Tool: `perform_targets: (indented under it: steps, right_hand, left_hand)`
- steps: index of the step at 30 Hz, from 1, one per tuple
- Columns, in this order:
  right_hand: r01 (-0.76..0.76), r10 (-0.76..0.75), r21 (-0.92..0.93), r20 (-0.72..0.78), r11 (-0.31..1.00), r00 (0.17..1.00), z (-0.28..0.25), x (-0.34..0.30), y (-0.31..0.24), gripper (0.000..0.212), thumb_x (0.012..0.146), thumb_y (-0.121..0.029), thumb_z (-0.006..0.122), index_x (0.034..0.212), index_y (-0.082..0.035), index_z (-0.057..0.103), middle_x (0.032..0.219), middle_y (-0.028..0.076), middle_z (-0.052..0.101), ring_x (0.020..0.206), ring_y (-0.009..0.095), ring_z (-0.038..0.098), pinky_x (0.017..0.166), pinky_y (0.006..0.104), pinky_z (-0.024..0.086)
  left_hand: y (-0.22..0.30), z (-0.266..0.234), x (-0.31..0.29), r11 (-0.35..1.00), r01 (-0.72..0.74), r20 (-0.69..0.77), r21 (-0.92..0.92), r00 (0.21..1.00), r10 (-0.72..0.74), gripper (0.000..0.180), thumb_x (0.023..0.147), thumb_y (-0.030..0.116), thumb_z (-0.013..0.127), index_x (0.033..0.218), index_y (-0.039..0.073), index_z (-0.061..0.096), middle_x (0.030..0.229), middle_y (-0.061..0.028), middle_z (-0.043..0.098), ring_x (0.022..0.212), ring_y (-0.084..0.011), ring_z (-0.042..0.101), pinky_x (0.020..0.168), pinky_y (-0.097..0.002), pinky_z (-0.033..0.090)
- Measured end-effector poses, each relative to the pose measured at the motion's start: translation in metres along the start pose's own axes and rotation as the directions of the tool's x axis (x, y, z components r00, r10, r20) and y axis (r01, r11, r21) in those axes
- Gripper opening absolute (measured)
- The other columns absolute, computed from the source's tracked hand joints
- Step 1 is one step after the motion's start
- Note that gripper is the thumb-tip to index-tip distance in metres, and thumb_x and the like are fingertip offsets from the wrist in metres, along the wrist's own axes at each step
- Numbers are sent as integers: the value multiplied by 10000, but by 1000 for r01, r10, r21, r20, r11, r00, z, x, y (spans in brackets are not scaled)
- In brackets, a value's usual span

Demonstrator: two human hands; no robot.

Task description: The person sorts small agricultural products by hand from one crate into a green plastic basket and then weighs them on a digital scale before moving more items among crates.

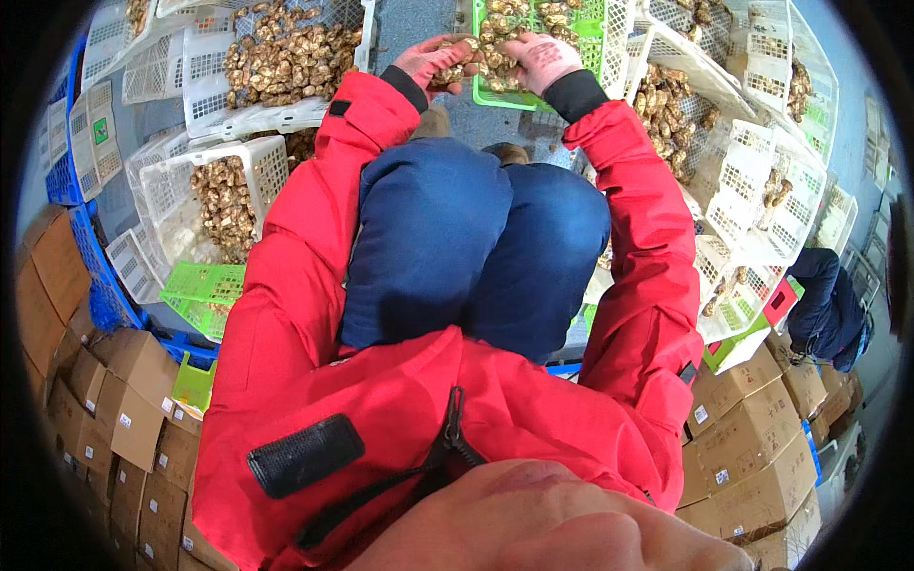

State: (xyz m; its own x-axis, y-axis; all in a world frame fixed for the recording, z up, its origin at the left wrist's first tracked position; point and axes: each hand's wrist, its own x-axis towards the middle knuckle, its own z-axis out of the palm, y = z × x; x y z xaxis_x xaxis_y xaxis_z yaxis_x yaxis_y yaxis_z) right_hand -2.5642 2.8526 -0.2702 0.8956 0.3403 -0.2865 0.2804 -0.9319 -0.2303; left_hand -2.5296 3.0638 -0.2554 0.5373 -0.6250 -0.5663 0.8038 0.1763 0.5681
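Observation:
I look down over a red jacket and blue trousers. Both arms reach forward to a green plastic basket [588, 27] holding brown mushrooms [506, 17]. My left hand [434, 64], in a pink glove, is closed around a few mushrooms at the basket's near left corner. My right hand [544, 59], also gloved, rests palm-down on the mushrooms inside the basket, fingers curled over them.
White lattice baskets of mushrooms stand at the left [214, 195], upper left [286, 57] and right [685, 105]. An empty green basket [202, 295] lies at the left. Stacked cardboard boxes fill the lower left [124, 400] and lower right [752, 428]. Another person in dark clothes [830, 309] is at the far right.

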Motion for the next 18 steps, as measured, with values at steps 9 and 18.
perform_targets:
  steps: [9,18]
  right_hand:
    - [-136,260,252,-566,958,782,5,-6,34,244,749,-222,513,960,-102,522,852,144,560,777,287,543,685,371,433]
    - [75,46,-338,335,938,941,4,10,-18,207,758,-187,440,889,-98,573,894,99,586,873,230,560,655,351,468]
  left_hand:
    - [47,-31,-103,974,-226,-96,9,969,226,343,800,189,536,1108,69,442,974,-94,531,734,-118,537,475,-204,457]
    - [27,-165,-312,933,-288,-644,217,676,359,354,812,226,505,1103,38,435,955,-64,530,776,-127,513,549,-259,460]
